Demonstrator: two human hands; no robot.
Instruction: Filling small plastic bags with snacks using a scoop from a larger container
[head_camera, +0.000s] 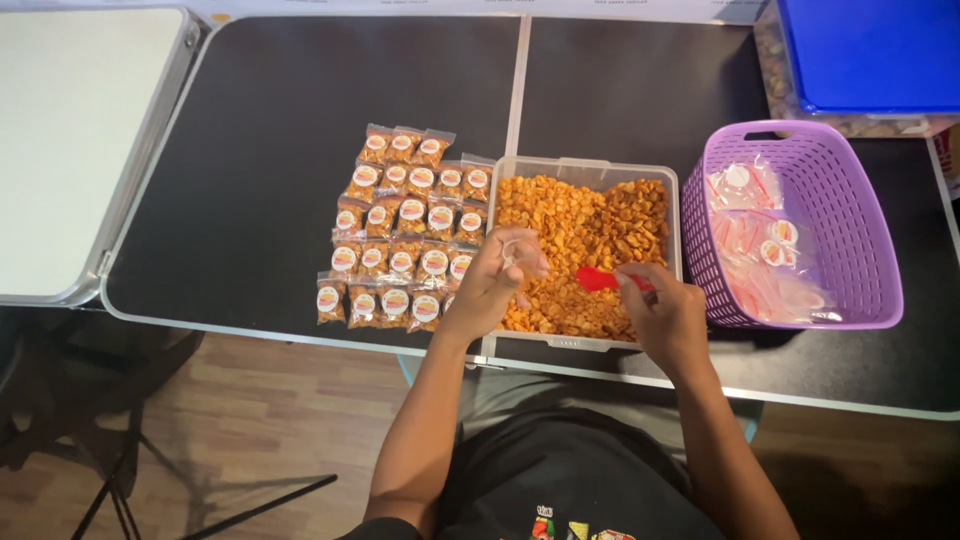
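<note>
Right grip (668, 308) closed around small red plastic scoop (598, 279), over clear rectangular plastic tub of orange-brown snack pieces (590, 240) | left grip (497, 272) pinched shut on small clear plastic bag (511, 252) above tub's near-left part | left of tub: rows of filled clear packets with round white-red labels (405, 235) on black tabletop (270, 150) | right: purple plastic basket (850, 215) holding empty labelled bags (760, 235)
</note>
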